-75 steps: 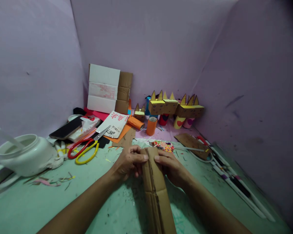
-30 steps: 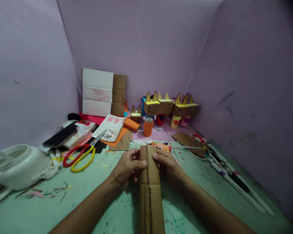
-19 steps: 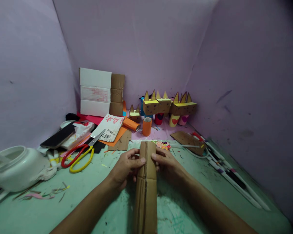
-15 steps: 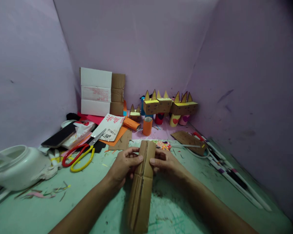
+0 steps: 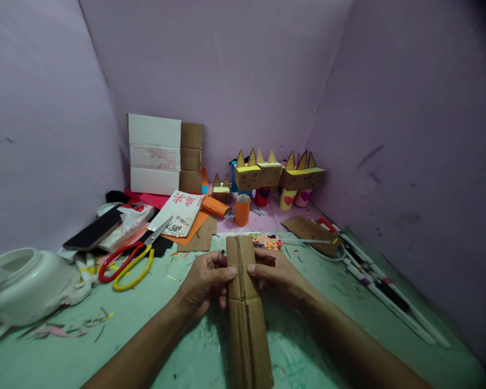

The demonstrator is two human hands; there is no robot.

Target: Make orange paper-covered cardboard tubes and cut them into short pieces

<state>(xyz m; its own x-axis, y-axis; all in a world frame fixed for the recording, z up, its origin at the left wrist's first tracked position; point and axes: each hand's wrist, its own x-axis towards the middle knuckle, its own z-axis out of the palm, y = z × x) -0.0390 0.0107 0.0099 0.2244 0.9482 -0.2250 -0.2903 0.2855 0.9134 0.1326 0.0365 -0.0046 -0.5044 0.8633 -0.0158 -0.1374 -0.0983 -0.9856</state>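
A long folded strip of brown cardboard (image 5: 247,319) runs from the middle of the view down to the bottom edge, with a seam along its length and a crease across it. My left hand (image 5: 206,281) pinches its left edge near the far end, thumb on top. On the opposite edge, my right hand (image 5: 273,270) grips it in the same way, its fingers partly hidden. Just beyond the far end lies a colourful patterned item (image 5: 266,241).
Red-and-yellow scissors (image 5: 133,262), papers and a dark phone (image 5: 93,229) lie left, beside a white pot (image 5: 32,283). An orange tube (image 5: 242,210) and cardboard figures (image 5: 270,175) stand behind. Pens (image 5: 389,297) lie right, near a flat cardboard piece (image 5: 308,233).
The near end of the cardboard strip has swung to the right, while both hands keep hold of its far end. The whole view has shifted slightly.
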